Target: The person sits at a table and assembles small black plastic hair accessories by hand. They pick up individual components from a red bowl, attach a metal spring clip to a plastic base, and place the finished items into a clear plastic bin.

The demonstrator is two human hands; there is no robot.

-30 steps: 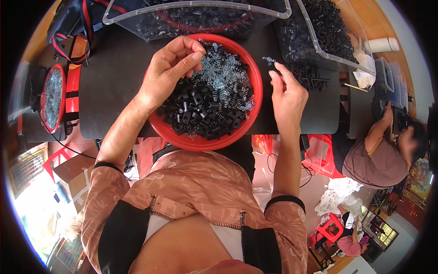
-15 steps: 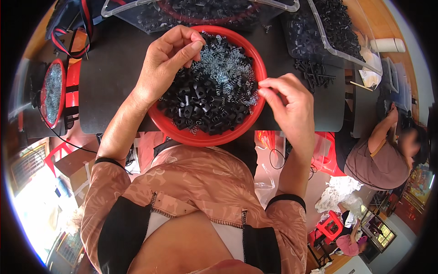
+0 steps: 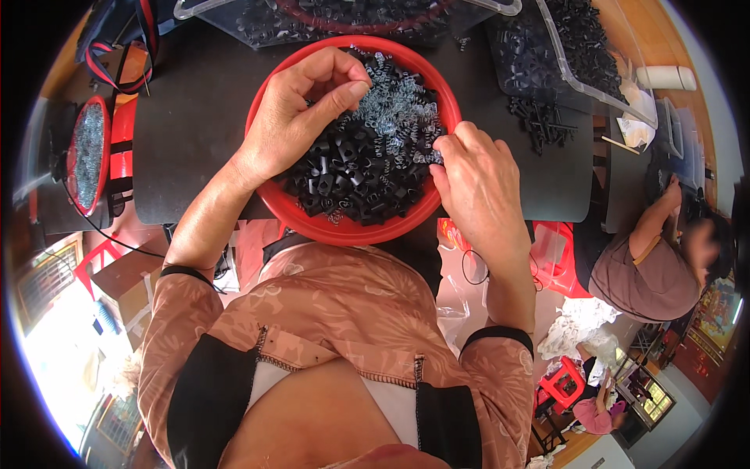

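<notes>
A red round bowl [image 3: 355,234] holds small black plastic pieces [image 3: 348,176] on its near side and a pile of clear-blue coil springs [image 3: 391,105] toward its far right. Above the bowl's upper left, my left hand [image 3: 308,109] is closed, thumb and forefinger pinched together; whatever lies between the fingertips is too small to make out. At the right rim my right hand [image 3: 480,176] reaches in with thumb and forefinger bent together beside some springs. Its fingertips touch the edge of the heap, and their contents are partly hidden.
Beyond the bowl stands a clear bin [image 3: 351,30] of black parts, with another clear bin [image 3: 582,55] at far right. Black rod-like pieces [image 3: 539,121] lie on the dark table [image 3: 187,148]. A red basin [image 3: 87,156] of springs is at left. A co-worker [image 3: 648,270] sits at right.
My right hand has moved from outside the rim in over the bowl's right edge, its fingertips now at the springs. My left hand has shifted slightly right, still pinched.
</notes>
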